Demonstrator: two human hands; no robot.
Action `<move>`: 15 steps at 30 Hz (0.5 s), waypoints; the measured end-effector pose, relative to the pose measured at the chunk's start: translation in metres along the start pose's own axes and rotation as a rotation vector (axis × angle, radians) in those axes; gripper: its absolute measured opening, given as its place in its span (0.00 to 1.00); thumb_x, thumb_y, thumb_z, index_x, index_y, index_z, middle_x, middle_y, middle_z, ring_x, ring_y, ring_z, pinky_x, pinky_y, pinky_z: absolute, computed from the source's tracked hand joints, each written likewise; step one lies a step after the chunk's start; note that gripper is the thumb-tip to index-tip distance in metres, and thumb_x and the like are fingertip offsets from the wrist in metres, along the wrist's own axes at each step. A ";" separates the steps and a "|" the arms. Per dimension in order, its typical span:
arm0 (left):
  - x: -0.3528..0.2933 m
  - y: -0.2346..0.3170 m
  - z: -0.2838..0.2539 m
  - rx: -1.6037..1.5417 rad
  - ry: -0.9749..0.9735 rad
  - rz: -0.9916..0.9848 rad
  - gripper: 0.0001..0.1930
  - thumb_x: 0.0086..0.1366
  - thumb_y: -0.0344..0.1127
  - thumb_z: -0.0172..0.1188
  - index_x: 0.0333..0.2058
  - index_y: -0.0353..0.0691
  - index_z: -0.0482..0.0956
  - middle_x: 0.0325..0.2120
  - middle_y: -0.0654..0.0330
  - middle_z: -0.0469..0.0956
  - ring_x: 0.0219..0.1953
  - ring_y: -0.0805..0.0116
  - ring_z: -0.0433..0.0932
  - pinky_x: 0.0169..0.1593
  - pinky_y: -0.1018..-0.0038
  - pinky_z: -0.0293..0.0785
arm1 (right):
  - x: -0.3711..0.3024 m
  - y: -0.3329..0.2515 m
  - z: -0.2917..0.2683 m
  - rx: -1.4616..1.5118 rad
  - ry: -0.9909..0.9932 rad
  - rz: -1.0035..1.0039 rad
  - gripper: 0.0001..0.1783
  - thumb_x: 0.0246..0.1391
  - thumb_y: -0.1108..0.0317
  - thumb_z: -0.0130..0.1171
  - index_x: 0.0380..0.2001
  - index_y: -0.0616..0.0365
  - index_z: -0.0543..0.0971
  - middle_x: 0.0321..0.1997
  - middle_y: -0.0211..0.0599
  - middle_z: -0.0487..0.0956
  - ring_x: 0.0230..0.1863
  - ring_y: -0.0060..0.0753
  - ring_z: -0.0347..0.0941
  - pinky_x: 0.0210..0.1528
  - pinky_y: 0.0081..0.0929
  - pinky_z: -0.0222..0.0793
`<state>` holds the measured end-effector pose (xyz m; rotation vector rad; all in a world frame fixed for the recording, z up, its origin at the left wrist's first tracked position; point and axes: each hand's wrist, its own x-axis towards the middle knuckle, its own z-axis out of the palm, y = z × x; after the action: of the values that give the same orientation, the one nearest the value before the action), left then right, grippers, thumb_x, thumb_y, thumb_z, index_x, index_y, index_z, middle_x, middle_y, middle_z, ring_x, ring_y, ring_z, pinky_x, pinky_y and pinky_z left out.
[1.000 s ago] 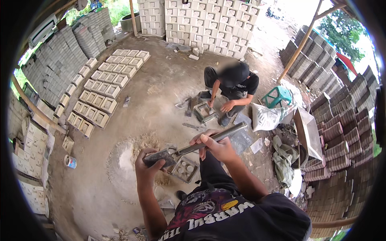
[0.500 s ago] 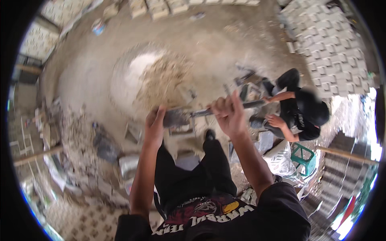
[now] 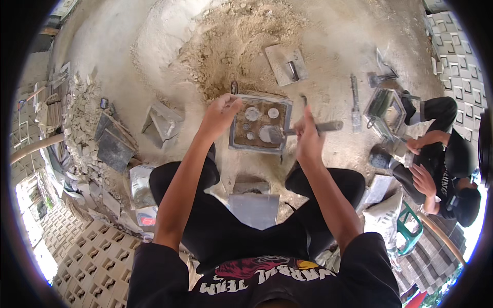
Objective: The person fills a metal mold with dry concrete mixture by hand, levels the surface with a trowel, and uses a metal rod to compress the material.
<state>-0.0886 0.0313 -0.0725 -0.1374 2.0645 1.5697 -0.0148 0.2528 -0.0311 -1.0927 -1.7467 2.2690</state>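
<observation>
A square metal mould frame lies on the ground between my knees. Brown sandy material fills it, with several round pale spots showing. My right hand is closed around a trowel, its dark handle sticking out to the right and its blade over the frame's lower right part. A thin dark piece rises beyond my right fingers; I cannot tell whether it is held. My left hand has curled fingers at the frame's far left corner, and what they grip is hidden.
A sandy heap lies beyond the frame, with a plastering float beside it. To the right, a co-worker crouches at another mould frame. Broken tiles lie left; a grey slab sits between my legs.
My view has tipped downward. Both hands, earlier raised with the trowel stretched between them, are now at the mould frame. My left hand has left the blade for the frame's corner.
</observation>
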 end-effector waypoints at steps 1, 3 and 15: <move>0.003 -0.015 0.002 0.030 -0.017 0.003 0.16 0.67 0.43 0.54 0.42 0.34 0.76 0.36 0.59 0.80 0.41 0.72 0.77 0.45 0.74 0.71 | 0.002 0.012 -0.007 -0.014 -0.022 -0.011 0.26 0.65 0.57 0.48 0.12 0.49 0.59 0.15 0.20 0.55 0.20 0.17 0.47 0.24 0.20 0.45; 0.003 -0.028 0.010 0.102 -0.004 0.073 0.17 0.66 0.44 0.54 0.42 0.34 0.76 0.37 0.58 0.80 0.42 0.69 0.77 0.46 0.73 0.71 | -0.002 0.028 -0.025 -0.043 -0.049 -0.034 0.26 0.65 0.56 0.48 0.13 0.49 0.60 0.15 0.21 0.55 0.20 0.17 0.47 0.25 0.20 0.46; -0.074 0.030 0.024 0.132 0.125 0.383 0.16 0.65 0.41 0.57 0.43 0.32 0.76 0.38 0.54 0.80 0.43 0.66 0.78 0.45 0.73 0.72 | -0.042 0.069 -0.034 0.197 -0.114 -0.150 0.28 0.68 0.52 0.41 0.13 0.51 0.56 0.15 0.24 0.56 0.21 0.20 0.49 0.26 0.23 0.48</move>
<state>-0.0292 0.0456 -0.0157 0.2273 2.3922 1.6685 0.0599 0.2368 -0.0737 -0.7846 -1.5418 2.3891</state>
